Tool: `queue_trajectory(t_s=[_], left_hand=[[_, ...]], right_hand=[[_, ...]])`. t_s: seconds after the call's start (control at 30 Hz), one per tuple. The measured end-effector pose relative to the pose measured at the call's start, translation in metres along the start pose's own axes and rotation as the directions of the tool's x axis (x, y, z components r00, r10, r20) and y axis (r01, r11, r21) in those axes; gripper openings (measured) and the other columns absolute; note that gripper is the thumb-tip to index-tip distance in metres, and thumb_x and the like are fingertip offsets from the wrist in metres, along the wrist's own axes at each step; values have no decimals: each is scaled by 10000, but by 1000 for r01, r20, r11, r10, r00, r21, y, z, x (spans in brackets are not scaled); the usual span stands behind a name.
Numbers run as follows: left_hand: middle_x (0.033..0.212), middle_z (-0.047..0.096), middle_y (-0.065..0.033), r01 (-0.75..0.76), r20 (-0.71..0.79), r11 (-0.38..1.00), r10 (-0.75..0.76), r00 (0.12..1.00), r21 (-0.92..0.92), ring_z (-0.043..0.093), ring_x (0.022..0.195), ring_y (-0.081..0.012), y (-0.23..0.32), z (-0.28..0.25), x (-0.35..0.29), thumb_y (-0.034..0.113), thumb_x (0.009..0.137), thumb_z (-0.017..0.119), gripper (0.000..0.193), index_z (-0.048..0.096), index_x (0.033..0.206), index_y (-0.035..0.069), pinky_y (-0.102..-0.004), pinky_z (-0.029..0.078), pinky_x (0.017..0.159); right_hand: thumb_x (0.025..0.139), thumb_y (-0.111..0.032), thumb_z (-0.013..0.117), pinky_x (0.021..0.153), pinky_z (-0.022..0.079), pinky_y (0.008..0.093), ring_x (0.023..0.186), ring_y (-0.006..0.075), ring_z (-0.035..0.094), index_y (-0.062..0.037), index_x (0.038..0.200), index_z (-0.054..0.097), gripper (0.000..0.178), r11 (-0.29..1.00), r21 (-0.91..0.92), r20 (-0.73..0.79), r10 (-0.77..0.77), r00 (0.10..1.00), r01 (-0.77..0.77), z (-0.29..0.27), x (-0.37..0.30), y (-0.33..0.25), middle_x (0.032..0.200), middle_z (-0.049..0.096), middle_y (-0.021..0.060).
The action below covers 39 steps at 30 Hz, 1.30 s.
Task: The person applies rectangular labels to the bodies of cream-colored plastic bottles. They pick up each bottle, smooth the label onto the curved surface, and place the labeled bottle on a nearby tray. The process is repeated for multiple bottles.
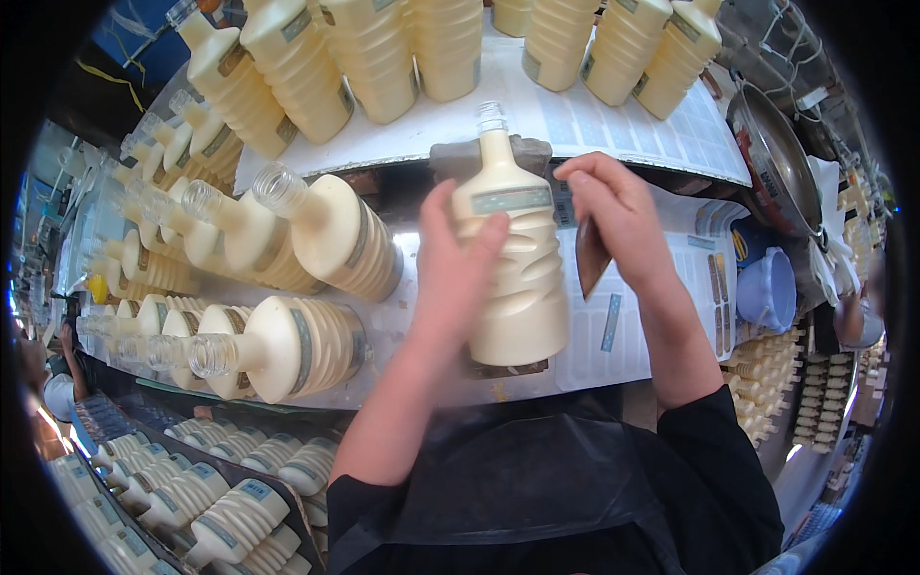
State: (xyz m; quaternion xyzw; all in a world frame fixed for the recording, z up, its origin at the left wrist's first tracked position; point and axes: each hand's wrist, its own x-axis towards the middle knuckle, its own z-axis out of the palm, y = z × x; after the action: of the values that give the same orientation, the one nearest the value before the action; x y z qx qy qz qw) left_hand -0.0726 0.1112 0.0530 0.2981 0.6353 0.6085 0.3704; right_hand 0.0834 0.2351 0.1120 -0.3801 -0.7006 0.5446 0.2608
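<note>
In front of me a cream-coloured bottle [517, 321] with a clear threaded neck and wavy ridges stands or leans on the bench. A blue-green patterned label [513, 199] runs across its shoulder. My left hand [460, 244] is closed round the bottle's left side, thumb on the front below the label. On the other side, just off the shoulder, my right hand [618, 211] has its thumb and forefinger drawn together. A flat brown scraper-like piece [592, 257] is tucked under its fingers, pointing down. Whether a label is pinched at the fingertips is too small to tell.
White label sheets [661, 331] with a few blue and brown strips cover the bench's right side. Similar bottles [335, 235] crowd the left, and more [446, 48] line the raised shelf ahead. A lilac bucket [767, 292] and a large pan [781, 158] are at right.
</note>
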Motion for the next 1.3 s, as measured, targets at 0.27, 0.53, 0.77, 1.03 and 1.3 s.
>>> queue_trajectory(t_s=[0.27, 0.53, 0.77, 1.03, 1.3], left_hand=[[1219, 602, -92, 71, -8, 979, -74, 997, -191, 578, 1120, -169, 7, 5, 11, 344, 1131, 371, 396, 511, 1321, 25, -339, 476, 1011], [1354, 630, -111, 214, 35, 934, -212, 977, -286, 600, 1258, -215, 15, 8, 2, 490, 1118, 335, 569, 556, 1389, 41, -382, 481, 1071], [1379, 620, -126, 279, -47, 898, -313, 949, -342, 588, 1278, -229, 14, 13, 4, 554, 1106, 294, 656, 533, 1421, 29, -391, 463, 1081], [1304, 659, -135, 248, -18, 928, -263, 965, -277, 652, 1178, -229, 4, 7, 11, 556, 1088, 393, 649, 536, 1394, 2, -384, 519, 1014], [1244, 665, -127, 144, -23, 964, -152, 988, -223, 674, 1096, -207, 7, 12, 11, 469, 1101, 439, 543, 532, 1368, 5, -371, 555, 943]], right_hand=[[1047, -249, 597, 537, 416, 174, 603, 17, 545, 15, 1273, 619, 349, 864, 445, 215, 152, 965, -236, 9, 20, 50, 766, 630, -15], [1011, -90, 495, 828, 536, 268, 954, 120, 672, 9, 1361, 626, 386, 959, 282, 144, -18, 989, -23, 11, -3, 49, 1163, 720, 108], [1020, -122, 497, 898, 517, 306, 1021, 163, 663, 25, 1317, 613, 351, 992, 35, 56, -119, 991, 118, 11, -10, 43, 1135, 719, 137], [987, -269, 655, 675, 454, 249, 747, 56, 542, -15, 1218, 630, 344, 970, 217, 136, 78, 988, -106, 9, 7, 31, 810, 624, 11], [862, -326, 796, 573, 387, 243, 650, 36, 470, -11, 1121, 670, 427, 997, 31, 74, 74, 994, -77, 16, 15, 22, 726, 550, -43]])
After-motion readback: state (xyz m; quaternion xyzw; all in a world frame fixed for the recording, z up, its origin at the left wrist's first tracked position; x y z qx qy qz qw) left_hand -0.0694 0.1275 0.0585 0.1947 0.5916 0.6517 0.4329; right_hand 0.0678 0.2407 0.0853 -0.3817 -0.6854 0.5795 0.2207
